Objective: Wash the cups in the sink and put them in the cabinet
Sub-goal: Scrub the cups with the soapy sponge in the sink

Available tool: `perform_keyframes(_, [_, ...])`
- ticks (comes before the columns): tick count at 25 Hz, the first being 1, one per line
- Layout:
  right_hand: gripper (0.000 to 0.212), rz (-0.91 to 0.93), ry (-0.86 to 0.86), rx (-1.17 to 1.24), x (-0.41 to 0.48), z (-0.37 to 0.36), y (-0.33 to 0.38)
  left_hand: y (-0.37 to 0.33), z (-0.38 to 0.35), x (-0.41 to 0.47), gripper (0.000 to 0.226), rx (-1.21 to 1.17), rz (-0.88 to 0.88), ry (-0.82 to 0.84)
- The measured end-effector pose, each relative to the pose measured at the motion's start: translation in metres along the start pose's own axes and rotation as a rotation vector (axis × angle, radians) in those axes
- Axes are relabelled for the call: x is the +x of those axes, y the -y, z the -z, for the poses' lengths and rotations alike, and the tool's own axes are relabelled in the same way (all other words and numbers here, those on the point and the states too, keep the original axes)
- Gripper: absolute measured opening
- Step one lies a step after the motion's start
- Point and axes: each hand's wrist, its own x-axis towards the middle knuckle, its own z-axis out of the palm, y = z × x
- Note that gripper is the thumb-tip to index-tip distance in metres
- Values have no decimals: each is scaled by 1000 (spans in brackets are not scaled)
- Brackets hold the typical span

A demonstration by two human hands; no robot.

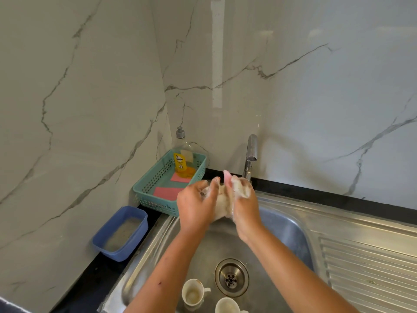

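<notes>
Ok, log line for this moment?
phase: scrubbing | left hand: grips foamy white item, likely cup | right hand: holds pink sponge on it | sink: stained cup, second cup waiting | tap: no flow seen

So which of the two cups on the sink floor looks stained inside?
The left cup: brown residue rings its inside. The right cup, cut off by the frame edge, looks pale inside.

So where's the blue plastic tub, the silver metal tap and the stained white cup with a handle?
Blue plastic tub (135, 242): head view, its outer side wall.
Silver metal tap (251, 150): head view, its upright spout.
Stained white cup (193, 295): head view, its stained inside.
</notes>
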Motion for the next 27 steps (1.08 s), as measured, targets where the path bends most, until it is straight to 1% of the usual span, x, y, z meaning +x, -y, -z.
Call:
perform_keyframes(2, [36, -46, 184, -255, 5, 6, 7, 0, -2, 1, 37, -10, 131, -45])
perform_keyframes(3, [40, -87, 262, -323, 6, 10, 11, -2, -2, 1, 32, -4, 163, -42])
perform_keyframes(4, [40, -141, 333, -325, 7, 15, 13, -4, -3, 1, 31, -1, 177, -27])
perform_keyframes(5, [37, -183, 389, -318, 7, 20, 15, -5, -3, 0, 35, 5, 168, -12])
perform_keyframes(6, [33, -184, 418, -371, 6, 25, 17, -6, -4, -2, 42, 18, 144, 10])
perform_keyframes(7, [28, -132, 427, -534, 6, 29, 18, -6, -5, -5, 47, 44, 110, 40])
perform_keyframes(9, [13, 60, 392, -1064, 7, 29, 20, -8, -5, -10, 54, 143, 21, 108])
perform_keyframes(10, [18, 144, 365, -1288, 5, 25, 20, -9, -4, -11, 56, 187, -21, 138])
perform_keyframes(11, [25, 168, 332, -1415, 4, 21, 20, -9, -4, -9, 58, 209, -47, 160])
perform_keyframes(12, [27, 184, 295, -1456, 2, 19, 20, -6, -4, -7, 58, 210, -58, 171])
perform_keyframes(14, [23, 315, 232, -1399, 1, 21, 19, -3, -4, -1, 56, 103, 12, 153])
perform_keyframes(15, [22, 366, 217, -1324, 2, 23, 18, -1, -4, 2, 54, -6, 87, 136])
perform_keyframes(16, [22, 369, 216, -1204, 3, 26, 18, 0, -4, 4, 51, -136, 168, 117])
perform_keyframes(18, [17, 315, 215, -861, 4, 28, 21, -2, -4, 6, 49, -397, 307, 106])
perform_keyframes(20, [4, 270, 251, -533, 1, 26, 23, -7, -4, 7, 43, -590, 415, 127])
perform_keyframes(22, [13, 220, 285, -289, -1, 23, 24, -10, -4, 8, 30, -726, 531, 131])
perform_keyframes(23, [13, 163, 288, -168, -2, 20, 25, -12, -4, 7, 25, -780, 583, 132])
perform_keyframes(25, [13, 57, 221, 72, -2, 18, 28, -12, -4, 5, 21, -835, 677, 130])
perform_keyframes(27, [15, -11, 80, 228, 2, 22, 31, -7, -3, 5, 27, -877, 761, 140])
